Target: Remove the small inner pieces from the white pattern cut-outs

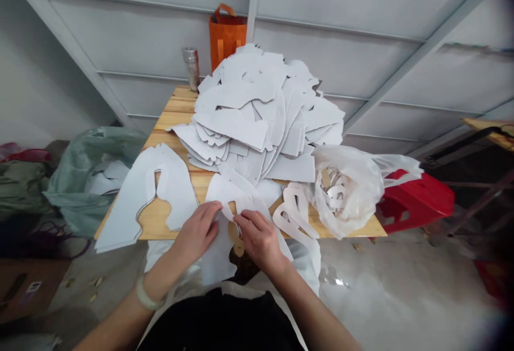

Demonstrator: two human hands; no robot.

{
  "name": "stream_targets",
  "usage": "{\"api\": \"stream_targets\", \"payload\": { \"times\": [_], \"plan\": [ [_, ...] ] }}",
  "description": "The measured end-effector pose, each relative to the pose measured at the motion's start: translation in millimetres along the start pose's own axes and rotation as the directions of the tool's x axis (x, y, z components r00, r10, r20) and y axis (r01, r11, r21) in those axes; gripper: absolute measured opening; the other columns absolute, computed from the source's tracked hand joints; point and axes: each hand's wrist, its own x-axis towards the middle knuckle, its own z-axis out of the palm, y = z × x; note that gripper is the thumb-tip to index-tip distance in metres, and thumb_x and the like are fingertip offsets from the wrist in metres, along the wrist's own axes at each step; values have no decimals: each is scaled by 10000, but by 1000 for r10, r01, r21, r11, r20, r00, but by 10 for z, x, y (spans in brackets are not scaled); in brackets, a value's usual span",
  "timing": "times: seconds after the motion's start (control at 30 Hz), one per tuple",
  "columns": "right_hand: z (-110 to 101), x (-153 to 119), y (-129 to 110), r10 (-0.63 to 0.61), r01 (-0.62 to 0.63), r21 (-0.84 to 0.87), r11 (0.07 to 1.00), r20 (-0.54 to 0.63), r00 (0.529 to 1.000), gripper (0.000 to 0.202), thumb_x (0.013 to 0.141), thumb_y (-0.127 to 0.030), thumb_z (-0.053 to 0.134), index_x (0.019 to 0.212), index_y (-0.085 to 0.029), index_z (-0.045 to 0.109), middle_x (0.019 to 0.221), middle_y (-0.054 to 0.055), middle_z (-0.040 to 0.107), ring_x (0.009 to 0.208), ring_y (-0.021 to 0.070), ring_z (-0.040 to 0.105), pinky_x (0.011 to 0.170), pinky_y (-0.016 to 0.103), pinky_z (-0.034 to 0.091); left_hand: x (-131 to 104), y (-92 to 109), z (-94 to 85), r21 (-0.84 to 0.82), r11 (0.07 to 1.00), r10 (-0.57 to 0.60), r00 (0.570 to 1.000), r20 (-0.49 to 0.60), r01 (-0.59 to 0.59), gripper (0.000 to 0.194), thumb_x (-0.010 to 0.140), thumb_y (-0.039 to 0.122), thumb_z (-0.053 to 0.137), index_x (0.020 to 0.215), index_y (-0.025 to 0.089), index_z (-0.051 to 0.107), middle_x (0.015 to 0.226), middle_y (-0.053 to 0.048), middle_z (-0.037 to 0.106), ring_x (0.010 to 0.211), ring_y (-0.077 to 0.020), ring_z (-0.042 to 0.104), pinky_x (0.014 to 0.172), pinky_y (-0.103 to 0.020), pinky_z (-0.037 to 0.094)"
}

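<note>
At the table's front edge, my left hand (198, 230) holds the left side of a white cut-out piece (219, 187), its fingers pressed together. My right hand (259, 236) pinches near the slot in the same piece, a little to the right. Below the hands, a tan piece (239, 246) hangs beside the white sheet. Left of my left hand lies a stack of white arch-shaped pieces (176, 182). To the right of my right hand are smaller looped off-white pieces (295, 214). A large pile of white pieces (257, 110) rises behind the hands.
The wooden table (168, 118) also bears a clear plastic bag (361, 187) of small cut-outs, a metal tumbler (191, 67) and an orange bag (228, 35). A green bag (72, 179) stands at left, a red stool (421, 201) at right.
</note>
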Motion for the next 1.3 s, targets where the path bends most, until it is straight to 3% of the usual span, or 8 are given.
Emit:
{"api": "stream_targets", "payload": {
  "times": [0.23,0.4,0.63,0.77,1.07,1.2,1.3],
  "plan": [
    [-86,55,83,-93,92,15,996,67,993,368,945,20,438,1159,-169,671,1022,94,751,884,187,718,785,302,613,11,-47,30,62,998,28,999,17,-29,401,989,163,472,1383,206,527,1408,-126,606,1320,-270,577,1124,-496,505],
    [-107,292,175,-183,185,-8,983,115,976,353,963,13,430,1133,-162,686,1005,88,745,947,197,709,867,340,607,13,-78,18,83,996,23,999,42,-26,422,987,170,483,1406,186,527,1416,-133,612,1325,-275,581,1125,-496,509],
    [-225,667,269,-375,389,-5,921,261,890,263,1015,-31,448,1073,-146,677,916,82,708,848,197,662,832,358,591,6,-104,30,110,992,64,998,3,-64,423,987,186,486,1406,160,544,1399,-150,629,1290,-278,613,1101,-488,533],
    [-311,599,243,-408,435,9,900,361,838,226,1032,-63,453,1054,-162,655,898,80,692,829,206,638,800,367,576,11,-118,22,110,989,96,995,15,-97,397,997,178,481,1378,183,589,1400,-125,636,1287,-260,617,1107,-462,534],
    [-177,-48,46,-228,252,-31,967,327,917,246,998,-40,442,1115,-131,638,914,100,708,890,233,667,809,371,577,18,-79,-3,196,966,165,986,35,-169,379,1015,159,460,1364,149,607,1410,-145,622,1282,-276,614,1096,-463,545],
    [-128,-106,30,-150,161,-29,987,230,962,280,1002,-51,418,1183,-115,622,994,122,728,905,227,684,780,357,597,10,-66,-14,193,967,159,986,50,-166,409,1026,172,451,1417,178,569,1432,-136,609,1297,-275,607,1097,-477,545],
    [-145,-43,79,-156,165,-32,986,185,970,305,1005,-38,403,1214,-110,612,1024,133,732,940,226,696,802,360,606,8,-78,-12,168,973,153,987,44,-158,452,1026,181,461,1475,184,518,1443,-134,607,1312,-269,598,1114,-483,533]
  ]
}}
